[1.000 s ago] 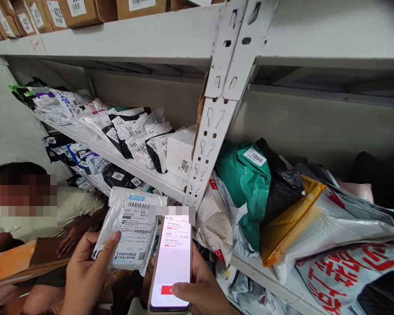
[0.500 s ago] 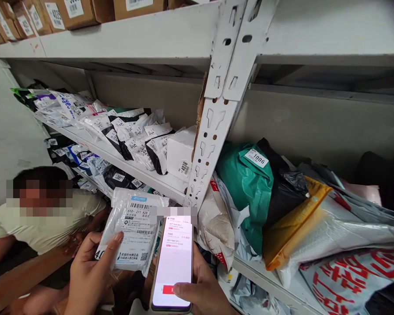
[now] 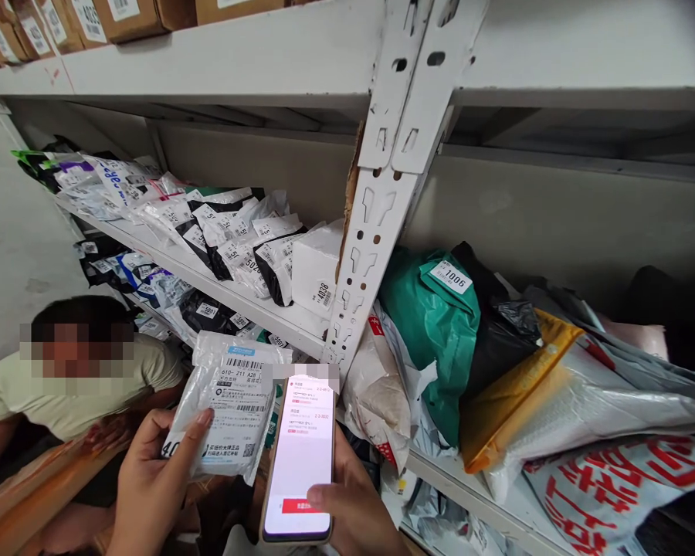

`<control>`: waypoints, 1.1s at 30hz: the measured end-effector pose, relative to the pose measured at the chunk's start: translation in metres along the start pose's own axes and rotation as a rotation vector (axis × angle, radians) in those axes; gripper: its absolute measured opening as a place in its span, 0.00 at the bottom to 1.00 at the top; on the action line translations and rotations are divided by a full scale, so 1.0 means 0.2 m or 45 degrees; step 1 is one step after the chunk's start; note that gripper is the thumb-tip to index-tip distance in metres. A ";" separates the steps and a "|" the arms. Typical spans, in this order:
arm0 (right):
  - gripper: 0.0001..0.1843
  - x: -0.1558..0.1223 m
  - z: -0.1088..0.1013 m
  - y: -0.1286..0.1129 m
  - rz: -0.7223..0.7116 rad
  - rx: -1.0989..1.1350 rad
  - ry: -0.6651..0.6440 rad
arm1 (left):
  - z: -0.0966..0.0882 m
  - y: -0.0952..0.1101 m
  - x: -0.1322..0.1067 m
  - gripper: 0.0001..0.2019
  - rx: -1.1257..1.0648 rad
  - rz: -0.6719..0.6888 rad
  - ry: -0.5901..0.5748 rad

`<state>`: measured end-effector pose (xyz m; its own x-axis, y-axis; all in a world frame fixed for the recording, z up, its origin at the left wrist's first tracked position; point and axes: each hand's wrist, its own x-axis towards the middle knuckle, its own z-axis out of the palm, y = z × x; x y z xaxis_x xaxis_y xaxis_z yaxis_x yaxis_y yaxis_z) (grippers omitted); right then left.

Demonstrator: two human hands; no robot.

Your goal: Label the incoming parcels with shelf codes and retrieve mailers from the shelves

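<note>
White metal rack, slotted upright point(image 3: 382, 224) in the middle; top shelf point(image 3: 237, 66) carries cardboard boxes point(image 3: 127, 11) with number labels. Left mid shelf point(image 3: 208, 282) holds a leaning row of black and white poly mailers point(image 3: 232, 232), with a white box point(image 3: 318, 266) marked 4038 at the upright end; more mailers point(image 3: 150, 286) on the level below. Right shelf point(image 3: 469, 488) is piled with a green bag point(image 3: 434, 332) labelled 1006, a black bag point(image 3: 498, 340), a yellow mailer point(image 3: 515, 394) and a red-printed white bag point(image 3: 614, 486), all touching.

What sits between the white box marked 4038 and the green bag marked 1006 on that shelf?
In the head view, the white slotted shelf post stands between the white box and the green bag.
</note>
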<state>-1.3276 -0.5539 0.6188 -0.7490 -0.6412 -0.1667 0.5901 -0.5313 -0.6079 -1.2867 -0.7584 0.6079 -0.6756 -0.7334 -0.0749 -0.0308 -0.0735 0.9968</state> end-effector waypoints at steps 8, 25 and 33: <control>0.38 0.08 0.05 0.04 0.197 0.326 0.463 | 0.01 -0.01 0.02 0.32 -0.106 0.032 0.053; 0.27 0.13 0.06 0.06 0.078 0.429 0.069 | 0.02 0.00 0.00 0.32 -0.212 -0.025 0.134; 0.47 0.14 -0.05 0.07 0.370 0.390 -0.262 | -0.03 0.19 0.04 0.31 -0.455 -0.224 0.310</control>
<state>-1.3433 -0.5741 0.5975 -0.4824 -0.8678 -0.1197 0.8516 -0.4325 -0.2962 -1.2877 -0.7708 0.6443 -0.4892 -0.8229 -0.2890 0.1551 -0.4081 0.8996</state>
